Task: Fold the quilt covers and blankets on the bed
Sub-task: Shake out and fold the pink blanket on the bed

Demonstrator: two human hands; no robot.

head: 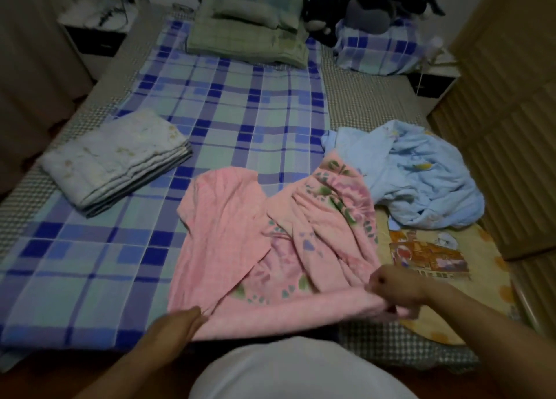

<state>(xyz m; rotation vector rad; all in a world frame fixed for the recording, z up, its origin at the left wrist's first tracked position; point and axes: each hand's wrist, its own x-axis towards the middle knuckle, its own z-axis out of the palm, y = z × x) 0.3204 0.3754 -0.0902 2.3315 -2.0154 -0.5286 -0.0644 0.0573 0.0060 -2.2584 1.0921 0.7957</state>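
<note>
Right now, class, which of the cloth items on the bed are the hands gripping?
The pink blanket: left hand and right hand hold its near edge. The folded white quilt and crumpled light-blue cover lie untouched.

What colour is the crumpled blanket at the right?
Light blue, best seen in the head view.

Place: I'm in a home bedroom.
Bed: I stand at the foot of a bed point(355, 103) spread with a blue plaid sheet point(210, 112).
Head end: a green pillow point(255, 4) lies on folded green bedding, and a plaid pillow point(376, 52) sits beside it.
Sides: nightstands point(93, 40) flank the bed.
Bedding: folded and crumpled blankets lie about.
</note>
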